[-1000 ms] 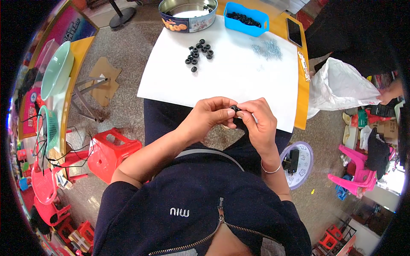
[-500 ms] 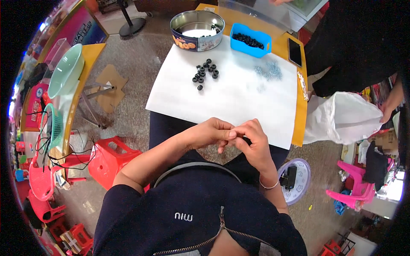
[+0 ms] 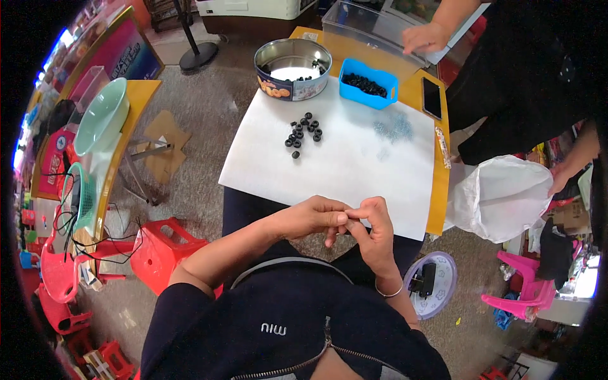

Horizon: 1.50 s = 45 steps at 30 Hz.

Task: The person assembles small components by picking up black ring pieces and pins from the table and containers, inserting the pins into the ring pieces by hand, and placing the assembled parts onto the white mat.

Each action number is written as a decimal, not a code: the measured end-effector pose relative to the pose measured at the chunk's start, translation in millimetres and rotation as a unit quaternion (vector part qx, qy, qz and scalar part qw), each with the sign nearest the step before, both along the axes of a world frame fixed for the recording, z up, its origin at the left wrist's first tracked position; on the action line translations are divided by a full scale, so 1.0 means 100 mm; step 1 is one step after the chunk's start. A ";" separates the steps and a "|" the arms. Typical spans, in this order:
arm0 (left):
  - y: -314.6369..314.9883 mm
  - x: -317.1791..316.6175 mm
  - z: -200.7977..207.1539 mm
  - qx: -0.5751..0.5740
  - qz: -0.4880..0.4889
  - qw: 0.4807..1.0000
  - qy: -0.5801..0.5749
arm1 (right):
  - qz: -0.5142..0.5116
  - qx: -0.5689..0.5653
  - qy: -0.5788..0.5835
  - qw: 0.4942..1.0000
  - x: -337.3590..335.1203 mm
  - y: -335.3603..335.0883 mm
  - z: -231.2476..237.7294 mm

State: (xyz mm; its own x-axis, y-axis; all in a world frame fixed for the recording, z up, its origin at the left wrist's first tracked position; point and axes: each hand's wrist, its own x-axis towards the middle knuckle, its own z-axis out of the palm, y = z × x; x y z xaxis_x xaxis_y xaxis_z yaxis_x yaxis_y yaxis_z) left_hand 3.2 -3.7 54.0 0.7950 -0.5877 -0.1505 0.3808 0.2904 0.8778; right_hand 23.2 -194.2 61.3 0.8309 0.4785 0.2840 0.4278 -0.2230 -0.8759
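White sheet covers most of the yellow tabletop, with loose black beads heaped towards its far left, near the tin and blue basket. One second ago a black bead showed between the fingertips; now the fingers hide that spot. Beyond the basket, a co-worker's hand has come well into view over a clear bin. Left hand and right hand meet at the sheet's near edge, thumbs and forefingers drawn narrow, tips together; whether they grip a bead, I cannot tell. Both forearms angle inward, right index bent, a bracelet on that wrist.
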 end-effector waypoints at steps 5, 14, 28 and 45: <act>-0.04 0.03 0.02 -0.002 0.012 0.999 0.030 | -0.023 0.067 0.057 0.996 0.05 0.06 0.01; -0.45 -0.14 -0.02 0.046 0.121 0.992 0.009 | -0.103 0.124 0.034 0.986 -0.02 0.34 0.00; -0.40 0.17 -0.16 0.035 0.140 0.984 0.105 | -0.099 0.048 0.015 0.994 0.25 0.26 -0.15; -0.04 0.16 -0.31 -0.178 0.138 0.961 0.159 | 0.005 -0.080 -0.161 0.984 0.34 0.20 0.08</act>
